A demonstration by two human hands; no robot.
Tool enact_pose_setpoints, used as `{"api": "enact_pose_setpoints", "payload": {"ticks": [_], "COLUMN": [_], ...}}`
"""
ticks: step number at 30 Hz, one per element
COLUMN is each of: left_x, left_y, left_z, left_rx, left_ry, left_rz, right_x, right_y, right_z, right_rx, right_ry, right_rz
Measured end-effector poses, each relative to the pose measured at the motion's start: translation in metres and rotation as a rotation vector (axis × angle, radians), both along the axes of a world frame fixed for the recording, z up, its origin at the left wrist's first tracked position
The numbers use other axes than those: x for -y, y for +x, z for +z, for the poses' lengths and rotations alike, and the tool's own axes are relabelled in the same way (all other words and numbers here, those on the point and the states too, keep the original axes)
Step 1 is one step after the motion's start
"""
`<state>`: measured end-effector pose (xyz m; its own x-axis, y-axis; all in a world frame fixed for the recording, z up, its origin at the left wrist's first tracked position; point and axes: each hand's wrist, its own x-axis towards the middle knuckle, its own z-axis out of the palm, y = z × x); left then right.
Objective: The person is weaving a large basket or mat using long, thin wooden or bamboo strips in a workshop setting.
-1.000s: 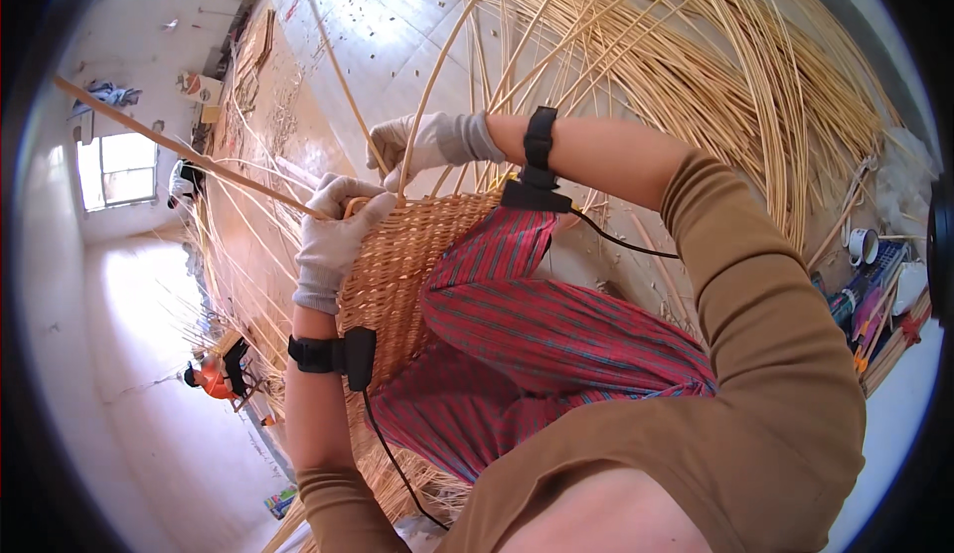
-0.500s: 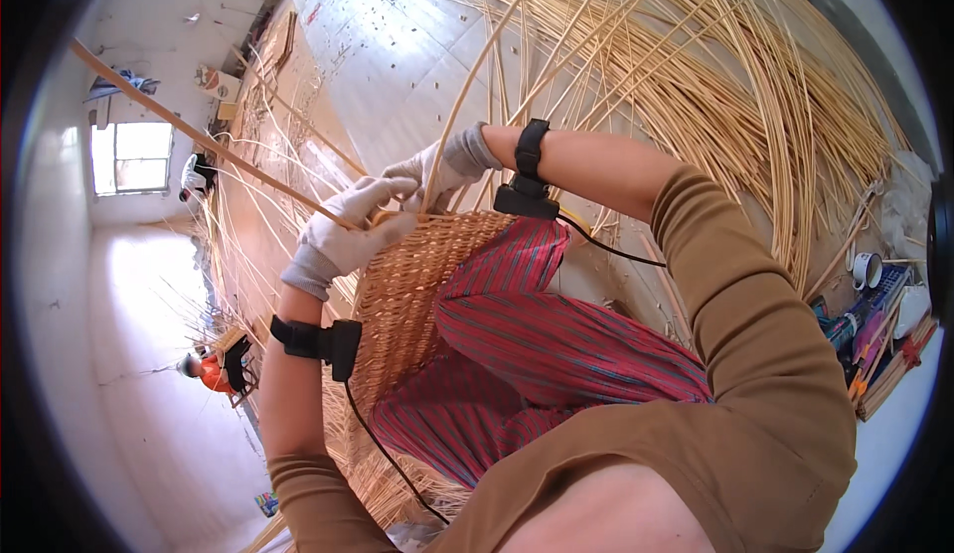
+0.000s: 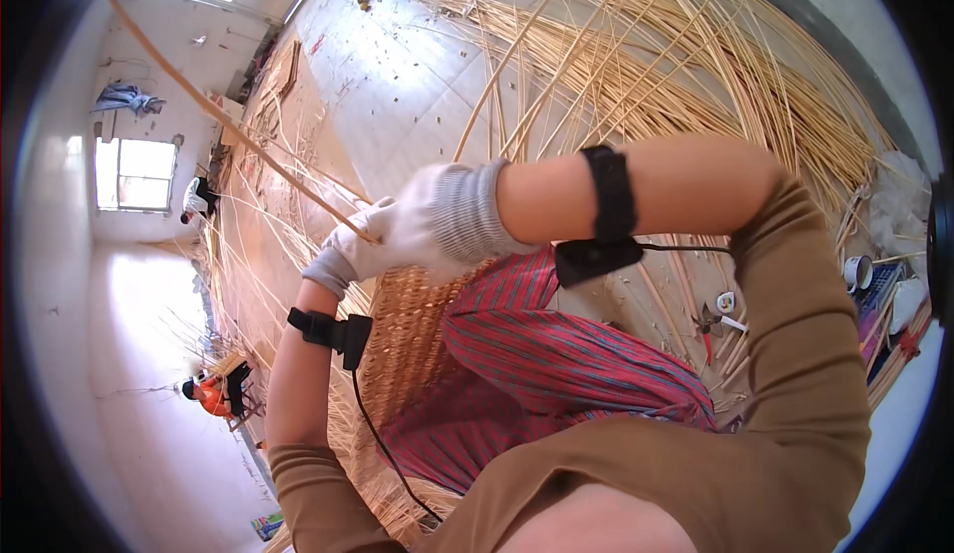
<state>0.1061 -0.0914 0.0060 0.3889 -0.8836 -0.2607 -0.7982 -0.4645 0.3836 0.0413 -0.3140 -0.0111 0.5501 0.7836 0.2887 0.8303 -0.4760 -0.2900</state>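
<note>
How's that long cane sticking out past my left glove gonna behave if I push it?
The long cane is probably springy rather than floppy, as it makes one gentle curve out past the gloved left hand. It looks light for its length, being so thin. Its far end may swing, since nothing visibly supports it.

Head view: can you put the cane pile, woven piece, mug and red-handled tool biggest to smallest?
1. Cane pile
2. Woven piece, partly hidden
3. Mug and red-handled tool: too alike to rank
</note>
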Motion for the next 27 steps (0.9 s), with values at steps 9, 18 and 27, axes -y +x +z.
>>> {"api": "enact_pose_setpoints", "payload": {"ticks": [9,18,27], "left_x": [0.025,0.024,0.018], "left_y": [-0.015,-0.017,-0.004], "left_z": [0.016,0.015,0.012], "left_rx": [-0.050,-0.075,-0.103], "left_ry": [0.172,0.159,0.237], "left_rz": [0.226,0.321,0.330], "right_x": [0.059,0.101,-0.057], "right_y": [0.041,0.005,-0.056], "right_z": [0.134,-0.099,-0.259], "right_rx": [0.533,-0.192,-0.531], "right_ry": [-0.367,-0.095,0.821], "right_rz": [-0.282,-0.678,-0.536]}}
